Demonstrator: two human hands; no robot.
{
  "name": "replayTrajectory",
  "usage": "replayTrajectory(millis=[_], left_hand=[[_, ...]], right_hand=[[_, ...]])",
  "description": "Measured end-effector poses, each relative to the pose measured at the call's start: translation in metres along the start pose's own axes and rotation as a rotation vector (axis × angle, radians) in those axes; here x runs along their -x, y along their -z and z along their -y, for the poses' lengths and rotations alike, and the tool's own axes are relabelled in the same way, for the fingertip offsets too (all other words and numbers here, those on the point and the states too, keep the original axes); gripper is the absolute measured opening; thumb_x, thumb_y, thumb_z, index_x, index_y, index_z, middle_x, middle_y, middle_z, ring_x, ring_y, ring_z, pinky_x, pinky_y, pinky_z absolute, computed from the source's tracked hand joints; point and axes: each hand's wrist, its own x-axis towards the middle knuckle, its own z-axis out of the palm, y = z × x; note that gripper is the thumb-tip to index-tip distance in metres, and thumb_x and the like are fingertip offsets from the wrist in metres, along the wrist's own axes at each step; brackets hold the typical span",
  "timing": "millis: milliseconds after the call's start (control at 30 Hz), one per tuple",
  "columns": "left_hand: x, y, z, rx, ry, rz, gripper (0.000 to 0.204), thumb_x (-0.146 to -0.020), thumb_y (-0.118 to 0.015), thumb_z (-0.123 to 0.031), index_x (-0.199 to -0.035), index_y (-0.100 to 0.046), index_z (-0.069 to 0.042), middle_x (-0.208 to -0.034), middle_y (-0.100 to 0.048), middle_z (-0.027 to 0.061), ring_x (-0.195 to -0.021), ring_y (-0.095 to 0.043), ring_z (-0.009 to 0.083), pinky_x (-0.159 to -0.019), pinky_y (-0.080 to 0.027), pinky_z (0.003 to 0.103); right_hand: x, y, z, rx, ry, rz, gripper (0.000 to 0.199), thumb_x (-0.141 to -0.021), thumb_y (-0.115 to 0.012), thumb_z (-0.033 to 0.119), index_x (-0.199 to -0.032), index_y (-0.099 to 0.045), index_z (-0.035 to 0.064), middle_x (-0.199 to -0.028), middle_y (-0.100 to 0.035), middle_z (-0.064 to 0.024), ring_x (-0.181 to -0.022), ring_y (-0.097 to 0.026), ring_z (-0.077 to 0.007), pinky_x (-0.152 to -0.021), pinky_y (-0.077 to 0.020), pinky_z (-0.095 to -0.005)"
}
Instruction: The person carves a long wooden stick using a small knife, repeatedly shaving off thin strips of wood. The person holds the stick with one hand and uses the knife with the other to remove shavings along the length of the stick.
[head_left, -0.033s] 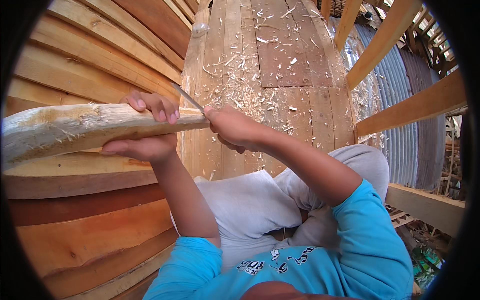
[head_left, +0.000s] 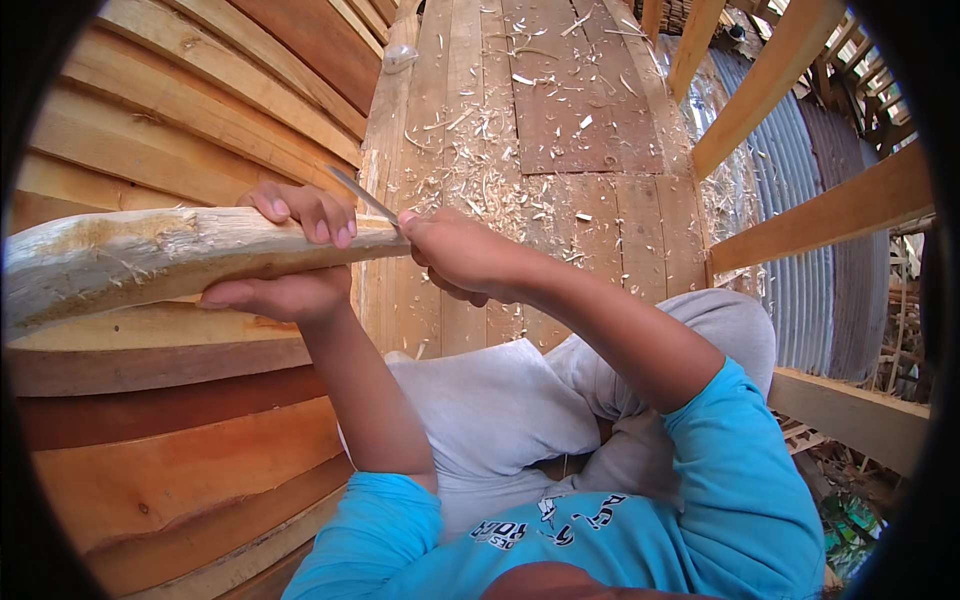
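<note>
A long, pale piece of carved wood (head_left: pixel 130 255) reaches in from the left, thick at its far-left part and narrowing toward the middle. My left hand (head_left: pixel 300 245) is wrapped round it near the narrow end, thumb below and fingers over the top. My right hand (head_left: pixel 455 255) is closed round a knife, whose handle is hidden in the fist. The thin knife blade (head_left: pixel 360 193) points up and left, beside the narrow tip of the wood. From this view I cannot tell whether its edge touches the wood.
Wood shavings (head_left: pixel 490 195) lie scattered over the plank floor (head_left: pixel 460 100). A wall of overlapping boards (head_left: pixel 190 130) stands close on the left. To the right are wooden railing posts (head_left: pixel 820 205) and corrugated metal sheets (head_left: pixel 800 230). A small clear plastic item (head_left: pixel 400 58) lies at the far left of the floor.
My right hand and the knife have shifted slightly left along the narrow end of the wood. The left hand keeps its hold, almost unmoved.
</note>
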Motion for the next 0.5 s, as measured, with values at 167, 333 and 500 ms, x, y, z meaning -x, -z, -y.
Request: replayTrajectory(millis=[167,333,500], left_hand=[[-0.009,-0.013,0.002,-0.016,0.007,-0.014,0.09,-0.066,-0.039,-0.094,-0.094,-0.045,-0.009,-0.064,-0.046,0.0059,-0.055,-0.047,0.0173,-0.055,-0.043,0.03],[0.0,-0.011,-0.003,-0.162,0.001,-0.202,0.085,-0.067,-0.04,-0.094,-0.092,-0.047,-0.013,-0.063,-0.044,0.0032,-0.055,-0.045,0.0158,-0.058,-0.04,0.029],[-0.01,-0.019,0.0,-0.142,-0.011,-0.208,0.084,-0.069,-0.038,-0.092,-0.093,-0.048,-0.013,-0.064,-0.045,0.0031,-0.058,-0.046,0.0152,-0.059,-0.04,0.029]], right_hand=[[-0.033,0.026,-0.05,0.099,-0.038,-0.141,0.05,-0.103,-0.027,0.043,-0.086,-0.049,0.0013,-0.054,-0.041,-0.0018,-0.04,-0.04,-0.0151,-0.038,-0.0368,-0.0358],[0.0,-0.003,-0.002,0.091,0.056,-0.071,0.054,-0.102,-0.029,0.045,-0.069,-0.044,0.0062,-0.05,-0.04,-0.0016,-0.038,-0.039,-0.0142,-0.035,-0.0359,-0.0357],[-0.026,0.013,-0.041,0.0,-0.107,-0.199,0.054,-0.103,-0.027,0.045,-0.067,-0.043,0.0066,-0.05,-0.039,-0.0021,-0.039,-0.04,-0.0146,-0.036,-0.0356,-0.0368]])
